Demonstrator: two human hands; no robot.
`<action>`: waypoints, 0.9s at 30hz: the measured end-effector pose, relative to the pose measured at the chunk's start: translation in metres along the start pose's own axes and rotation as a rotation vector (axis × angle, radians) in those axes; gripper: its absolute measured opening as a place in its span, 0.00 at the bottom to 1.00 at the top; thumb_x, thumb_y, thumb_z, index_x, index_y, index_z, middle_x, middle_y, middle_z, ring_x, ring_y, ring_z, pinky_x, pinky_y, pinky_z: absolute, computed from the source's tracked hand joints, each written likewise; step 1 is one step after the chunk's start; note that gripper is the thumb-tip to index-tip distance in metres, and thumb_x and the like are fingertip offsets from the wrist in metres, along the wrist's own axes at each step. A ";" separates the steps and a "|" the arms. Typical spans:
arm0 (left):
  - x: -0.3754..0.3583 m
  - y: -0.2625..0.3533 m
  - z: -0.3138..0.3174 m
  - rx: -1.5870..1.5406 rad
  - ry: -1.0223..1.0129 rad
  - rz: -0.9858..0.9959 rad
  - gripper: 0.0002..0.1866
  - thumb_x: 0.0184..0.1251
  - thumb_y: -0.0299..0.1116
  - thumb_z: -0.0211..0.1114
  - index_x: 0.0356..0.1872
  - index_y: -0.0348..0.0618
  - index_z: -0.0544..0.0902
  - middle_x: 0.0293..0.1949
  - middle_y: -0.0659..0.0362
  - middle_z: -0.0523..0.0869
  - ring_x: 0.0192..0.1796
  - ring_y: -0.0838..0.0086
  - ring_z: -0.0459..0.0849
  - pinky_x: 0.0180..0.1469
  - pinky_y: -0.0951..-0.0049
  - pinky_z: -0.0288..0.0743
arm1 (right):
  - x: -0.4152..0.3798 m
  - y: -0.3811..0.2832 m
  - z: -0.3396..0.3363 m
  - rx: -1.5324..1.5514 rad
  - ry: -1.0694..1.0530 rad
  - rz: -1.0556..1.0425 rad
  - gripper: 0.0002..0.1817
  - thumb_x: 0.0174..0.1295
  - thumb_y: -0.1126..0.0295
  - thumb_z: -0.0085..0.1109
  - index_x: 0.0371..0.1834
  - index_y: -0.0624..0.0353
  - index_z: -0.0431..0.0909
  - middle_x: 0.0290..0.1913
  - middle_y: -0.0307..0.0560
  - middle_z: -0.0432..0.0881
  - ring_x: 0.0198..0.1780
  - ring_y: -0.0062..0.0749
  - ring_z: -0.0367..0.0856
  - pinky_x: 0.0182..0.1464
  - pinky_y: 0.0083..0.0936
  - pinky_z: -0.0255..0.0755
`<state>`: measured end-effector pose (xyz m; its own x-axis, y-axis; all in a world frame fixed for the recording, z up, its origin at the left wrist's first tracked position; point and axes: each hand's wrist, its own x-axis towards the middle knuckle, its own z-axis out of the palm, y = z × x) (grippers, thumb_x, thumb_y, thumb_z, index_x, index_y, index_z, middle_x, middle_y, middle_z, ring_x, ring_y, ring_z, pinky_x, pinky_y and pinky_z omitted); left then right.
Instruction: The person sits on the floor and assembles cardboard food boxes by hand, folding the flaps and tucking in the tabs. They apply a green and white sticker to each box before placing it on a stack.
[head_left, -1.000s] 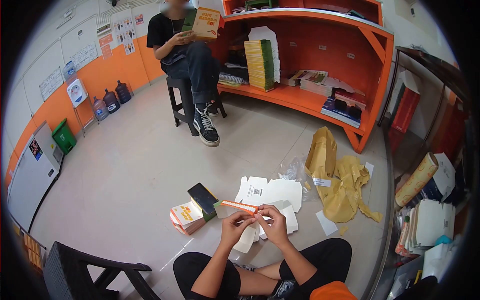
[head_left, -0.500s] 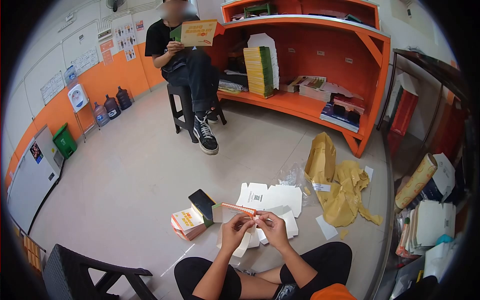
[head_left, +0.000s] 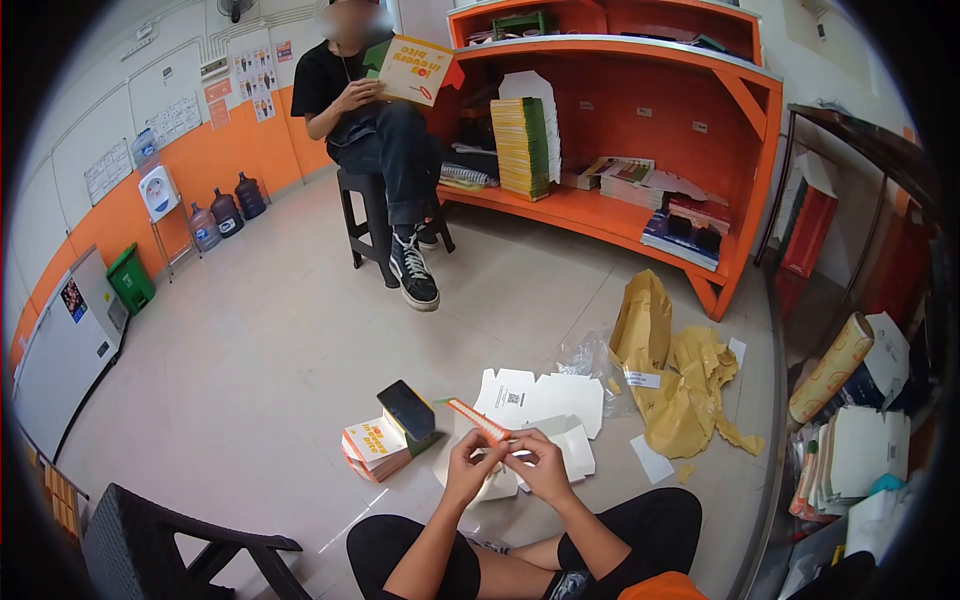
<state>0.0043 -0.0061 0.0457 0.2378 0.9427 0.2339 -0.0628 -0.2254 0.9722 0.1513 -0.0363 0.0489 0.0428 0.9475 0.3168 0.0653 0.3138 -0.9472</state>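
My left hand (head_left: 472, 464) and my right hand (head_left: 541, 466) meet over my lap, fingers pinched on the near end of a printed cardboard box (head_left: 476, 420). The box is turned almost edge-on, showing an orange side with a pale pattern. Just beyond and under my hands, unfolded white box blanks (head_left: 570, 400) are spread on the floor. Left of them sits a stack of folded printed boxes (head_left: 372, 446), with a black phone (head_left: 407, 410) leaning at its back. My fingertips partly cover the box's near corner.
A person (head_left: 380, 150) on a black stool holds another printed carton (head_left: 415, 70). Torn brown paper (head_left: 690, 385) and clear plastic (head_left: 588, 360) lie at right. An orange shelf (head_left: 620, 230) holds stacked cartons (head_left: 520, 148). A black stool (head_left: 170, 545) stands near left.
The box in my hands has turned from showing its white panel to nearly edge-on, and my hands are slightly lower. The seated person's carton has tilted and moved right.
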 end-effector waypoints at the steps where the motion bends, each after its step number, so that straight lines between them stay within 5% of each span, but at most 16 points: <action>1: 0.000 0.004 0.001 0.103 0.045 -0.015 0.12 0.61 0.31 0.70 0.44 0.40 0.82 0.40 0.59 0.84 0.43 0.74 0.82 0.46 0.74 0.77 | -0.001 0.005 0.000 0.019 -0.019 0.012 0.07 0.58 0.80 0.63 0.38 0.64 0.78 0.45 0.46 0.79 0.45 0.27 0.82 0.43 0.19 0.80; 5: 0.002 0.018 -0.017 0.408 -0.080 0.060 0.11 0.57 0.31 0.72 0.37 0.36 0.83 0.31 0.58 0.84 0.38 0.78 0.81 0.39 0.76 0.74 | 0.004 0.006 -0.008 0.047 0.039 -0.002 0.18 0.62 0.76 0.59 0.54 0.58 0.67 0.36 0.43 0.79 0.39 0.25 0.82 0.40 0.20 0.76; 9: 0.005 0.022 -0.022 0.648 -0.426 0.390 0.08 0.53 0.27 0.71 0.33 0.38 0.83 0.31 0.56 0.84 0.36 0.63 0.82 0.40 0.68 0.74 | 0.017 -0.017 -0.036 -0.050 0.160 0.036 0.20 0.70 0.64 0.51 0.63 0.53 0.64 0.28 0.42 0.78 0.30 0.23 0.78 0.34 0.21 0.72; 14: -0.007 0.029 -0.001 0.704 -0.687 0.469 0.05 0.52 0.28 0.70 0.31 0.45 0.84 0.33 0.63 0.84 0.46 0.65 0.80 0.50 0.65 0.71 | 0.019 -0.023 -0.064 -0.288 -0.080 -0.031 0.14 0.70 0.59 0.51 0.53 0.52 0.74 0.20 0.42 0.73 0.25 0.20 0.73 0.30 0.22 0.67; 20: -0.007 0.012 -0.010 0.883 -0.499 0.504 0.09 0.53 0.38 0.71 0.32 0.46 0.84 0.34 0.60 0.85 0.45 0.63 0.81 0.50 0.64 0.70 | 0.016 -0.036 -0.062 -0.402 0.016 -0.032 0.13 0.61 0.62 0.63 0.32 0.61 0.74 0.19 0.42 0.72 0.20 0.22 0.70 0.25 0.23 0.64; 23: -0.003 0.016 -0.002 0.715 -0.347 0.278 0.11 0.55 0.40 0.71 0.32 0.44 0.84 0.33 0.58 0.85 0.43 0.62 0.81 0.48 0.65 0.70 | 0.015 -0.028 -0.050 -0.431 0.013 -0.061 0.12 0.55 0.68 0.67 0.28 0.62 0.73 0.20 0.43 0.74 0.18 0.24 0.70 0.23 0.23 0.64; 27: -0.005 0.023 0.014 0.719 -0.084 0.225 0.12 0.59 0.39 0.68 0.30 0.39 0.83 0.29 0.53 0.84 0.33 0.57 0.79 0.40 0.62 0.71 | 0.011 -0.019 -0.025 -0.473 0.100 -0.110 0.07 0.56 0.72 0.64 0.29 0.62 0.76 0.26 0.46 0.79 0.20 0.27 0.75 0.24 0.26 0.68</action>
<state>0.0147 -0.0197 0.0672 0.3684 0.8399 0.3986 0.5221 -0.5417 0.6588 0.1753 -0.0335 0.0712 0.1045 0.8925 0.4388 0.5188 0.3275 -0.7897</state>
